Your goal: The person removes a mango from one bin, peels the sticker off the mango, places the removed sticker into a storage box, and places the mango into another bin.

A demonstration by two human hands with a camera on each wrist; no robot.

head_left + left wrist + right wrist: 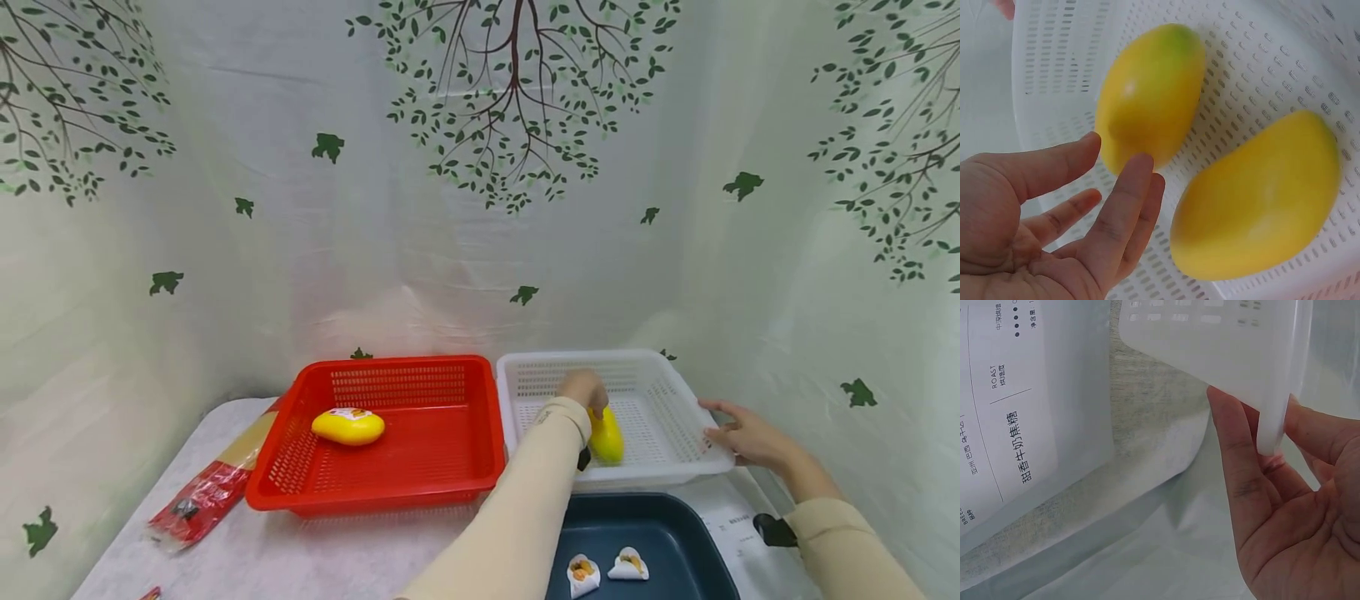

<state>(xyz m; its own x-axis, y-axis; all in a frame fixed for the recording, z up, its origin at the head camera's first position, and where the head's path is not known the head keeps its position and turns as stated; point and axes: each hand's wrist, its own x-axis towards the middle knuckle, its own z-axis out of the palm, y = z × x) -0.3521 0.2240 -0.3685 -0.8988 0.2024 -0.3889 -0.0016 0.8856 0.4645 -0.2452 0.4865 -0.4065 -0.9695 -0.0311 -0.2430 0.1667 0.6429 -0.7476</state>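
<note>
My left hand (583, 390) reaches into the white plastic basket (573, 358). In the left wrist view, its fingers are spread loosely, thumb and fingertips right at the lower end of one yellow mango (1154, 94) with a greenish tip. A second mango (1260, 200) lies beside it on the perforated floor, mostly behind the forearm in the head view. At the basket's right near corner, my right hand (757, 437) pinches the rim (1272, 425) between thumb and fingers, some fingers underneath. Another yellow mango (348, 427), bearing a label, lies in the red basket (405, 361) to the left.
A dark blue tray (660, 517) with two small white-wrapped pieces stands in front of the white basket. Beside it lies a white printed bag (1079, 412). Red and tan plastic packaging (213, 483) lies left of the red basket. A leaf-patterned curtain (450, 267) hangs behind.
</note>
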